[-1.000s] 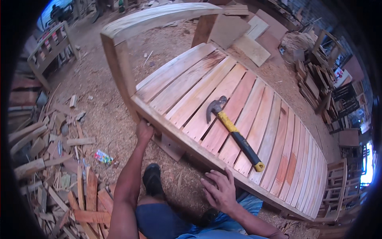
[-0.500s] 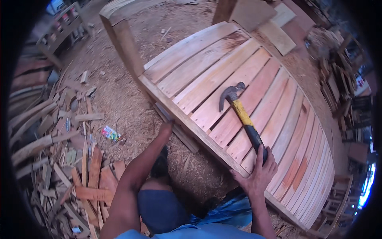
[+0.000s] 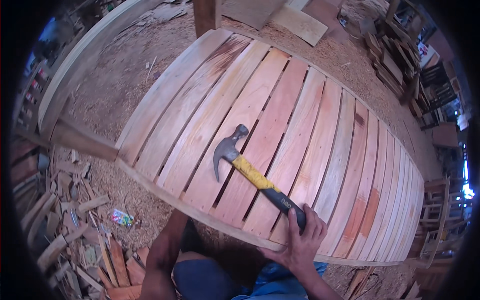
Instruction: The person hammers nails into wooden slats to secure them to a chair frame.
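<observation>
A claw hammer (image 3: pixel 254 174) with a grey head and a yellow-and-black handle lies slantwise on a slatted wooden frame (image 3: pixel 252 130), its head toward the far left. At the near edge, my right hand (image 3: pixel 300 242) is closed over the rail and the handle's end. The fingers straddle the black grip on top of the slats, while the thumb lies along the rail's outer side. My left forearm reaches under the near left edge of the frame. The slats and rail hide the left hand, so its fingers do not show.
A thick wooden leg (image 3: pixel 85 139) and a curved rail (image 3: pixel 75 65) extend at the left. Scrap wood (image 3: pixel 60 240) is heaped at the lower left, near a colourful wrapper (image 3: pixel 121 217). Boards (image 3: pixel 300 24) lie at the back; stacked planks (image 3: pixel 387 65) stand at right.
The frame appears turned and shifted left in view, with the hammer in the same place on its slats. My left hand has gone farther under the edge; the right keeps its hold.
</observation>
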The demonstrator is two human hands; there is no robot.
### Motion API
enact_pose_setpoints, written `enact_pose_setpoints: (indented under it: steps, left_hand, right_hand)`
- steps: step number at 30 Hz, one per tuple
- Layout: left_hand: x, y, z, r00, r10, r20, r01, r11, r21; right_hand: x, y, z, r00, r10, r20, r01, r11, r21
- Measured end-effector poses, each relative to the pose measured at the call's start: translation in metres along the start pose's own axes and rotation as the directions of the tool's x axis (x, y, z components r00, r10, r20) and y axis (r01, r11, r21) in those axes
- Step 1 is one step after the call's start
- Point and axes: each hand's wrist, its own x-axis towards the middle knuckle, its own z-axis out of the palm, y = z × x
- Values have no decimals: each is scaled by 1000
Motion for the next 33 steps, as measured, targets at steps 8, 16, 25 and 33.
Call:
enact_pose_setpoints:
  steps: [8, 16, 25, 33]
  left_hand:
    - [16, -20, 0, 997, -68, -43, 65, 995, -69]
    - [16, -6, -19, 989, -73, -128, 58, 992, -112]
    - [-39, 59, -59, 967, 10, -254, -28, 997, -67]
    - [-123, 142, -102, 857, 190, -479, 11, 923, 385]
  right_hand:
    - [3, -7, 0, 1000, -3, 31, 3, 1000, -5]
    - [4, -14, -1, 999, 22, 24, -22, 1000, 4]
    - [-1, -10, -4, 1000, 21, 6, -22, 998, 52]
    - [5, 9, 8, 979, 50, -197, -15, 984, 176]
